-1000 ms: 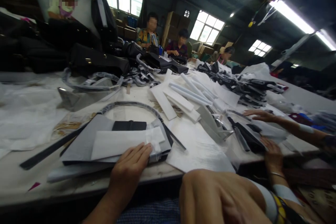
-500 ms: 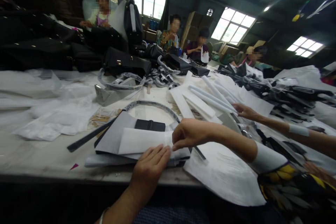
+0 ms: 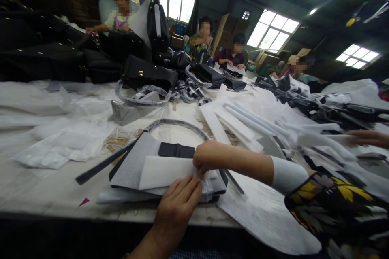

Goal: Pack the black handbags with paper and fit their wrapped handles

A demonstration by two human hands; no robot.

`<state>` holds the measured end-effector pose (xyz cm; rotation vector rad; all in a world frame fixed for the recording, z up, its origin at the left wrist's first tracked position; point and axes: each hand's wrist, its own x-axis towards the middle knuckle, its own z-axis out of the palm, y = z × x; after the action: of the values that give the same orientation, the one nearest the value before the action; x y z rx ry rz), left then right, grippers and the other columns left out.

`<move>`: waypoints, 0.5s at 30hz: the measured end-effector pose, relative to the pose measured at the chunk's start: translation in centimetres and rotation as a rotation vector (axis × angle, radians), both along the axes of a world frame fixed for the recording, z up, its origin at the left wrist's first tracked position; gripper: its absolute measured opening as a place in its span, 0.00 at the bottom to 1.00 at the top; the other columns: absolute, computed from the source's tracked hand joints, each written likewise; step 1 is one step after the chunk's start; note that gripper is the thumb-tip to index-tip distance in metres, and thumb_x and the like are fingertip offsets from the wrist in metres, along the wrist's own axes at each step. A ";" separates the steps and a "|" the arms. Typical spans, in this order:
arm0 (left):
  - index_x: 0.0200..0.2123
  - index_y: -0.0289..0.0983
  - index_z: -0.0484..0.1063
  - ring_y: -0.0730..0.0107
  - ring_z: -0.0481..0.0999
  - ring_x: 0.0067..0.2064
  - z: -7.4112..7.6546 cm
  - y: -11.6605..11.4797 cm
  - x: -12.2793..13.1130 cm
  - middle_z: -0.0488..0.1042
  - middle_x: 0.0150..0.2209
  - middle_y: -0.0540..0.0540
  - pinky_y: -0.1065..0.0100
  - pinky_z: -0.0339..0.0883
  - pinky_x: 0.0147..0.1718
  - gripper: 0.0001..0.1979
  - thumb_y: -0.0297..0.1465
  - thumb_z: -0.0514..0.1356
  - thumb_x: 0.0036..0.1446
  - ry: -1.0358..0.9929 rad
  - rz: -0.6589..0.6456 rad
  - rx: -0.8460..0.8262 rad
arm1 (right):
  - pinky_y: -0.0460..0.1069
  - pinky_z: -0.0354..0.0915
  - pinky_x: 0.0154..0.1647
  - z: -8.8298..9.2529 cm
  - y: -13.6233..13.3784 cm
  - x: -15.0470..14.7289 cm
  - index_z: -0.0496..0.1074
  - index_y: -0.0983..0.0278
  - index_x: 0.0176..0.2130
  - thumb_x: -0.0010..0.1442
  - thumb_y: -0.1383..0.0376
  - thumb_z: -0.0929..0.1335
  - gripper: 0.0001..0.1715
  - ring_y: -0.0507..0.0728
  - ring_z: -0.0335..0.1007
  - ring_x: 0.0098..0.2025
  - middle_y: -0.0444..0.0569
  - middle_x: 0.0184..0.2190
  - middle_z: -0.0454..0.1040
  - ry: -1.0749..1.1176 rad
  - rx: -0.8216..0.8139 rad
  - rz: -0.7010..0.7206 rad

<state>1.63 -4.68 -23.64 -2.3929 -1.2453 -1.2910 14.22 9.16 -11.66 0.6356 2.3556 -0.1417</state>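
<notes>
A flat black handbag point(image 3: 129, 170) under a pale grey cover lies at the table's front, its plastic-wrapped handle point(image 3: 165, 121) arching behind. A black tab point(image 3: 176, 150) shows at its middle. Across the front lies a white foam sheet point(image 3: 164, 171). My left hand point(image 3: 179, 200) rests palm down over the sheet's lower right edge, fingers stretched out. Bent over the sheet's right end, my right hand point(image 3: 205, 156) has its fingers pinched together. What they grip is hidden. Crinkled clear plastic point(image 3: 208, 188) shows just below, beside the left fingertips.
White foam strips point(image 3: 212, 119) and rolls lie behind to the right. Thin white sheets point(image 3: 60, 137) spread at left. Black bags point(image 3: 148, 73) and wrapped parts point(image 3: 334, 105) are piled farther back. A co-worker's hand point(image 3: 369, 137) is at right; several people work across the table.
My right hand has shifted slightly left over the sheet's end, its fingers now pointing down. My left hand stays on the sheet. The co-worker's hand has drawn back right with white strips.
</notes>
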 end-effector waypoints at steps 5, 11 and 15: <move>0.45 0.38 0.78 0.64 0.78 0.49 -0.2 0.0 0.0 0.80 0.49 0.46 0.63 0.65 0.53 0.15 0.26 0.50 0.69 -0.012 0.012 0.001 | 0.48 0.64 0.31 0.6 -0.5 -1.2 0.82 0.59 0.41 0.58 0.55 0.72 0.14 0.61 0.78 0.39 0.53 0.35 0.82 -0.073 0.014 -0.013; 0.49 0.39 0.76 0.63 0.78 0.51 -0.4 0.0 -0.1 0.80 0.50 0.49 0.63 0.64 0.55 0.16 0.26 0.49 0.70 -0.008 -0.047 -0.051 | 0.47 0.63 0.29 1.1 -0.5 -1.7 0.82 0.60 0.39 0.57 0.54 0.73 0.15 0.61 0.78 0.37 0.54 0.35 0.82 -0.077 0.024 -0.006; 0.51 0.39 0.75 0.64 0.79 0.51 -0.3 -0.1 -0.1 0.81 0.47 0.48 0.64 0.66 0.54 0.16 0.26 0.50 0.69 -0.024 -0.055 -0.069 | 0.47 0.58 0.26 0.8 -0.2 -0.9 0.82 0.58 0.39 0.56 0.50 0.73 0.17 0.60 0.78 0.35 0.51 0.32 0.82 -0.025 0.048 -0.021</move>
<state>1.56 -4.74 -23.91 -2.4830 -1.2583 -1.3170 13.37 8.96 -10.88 0.6823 2.3350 -0.0862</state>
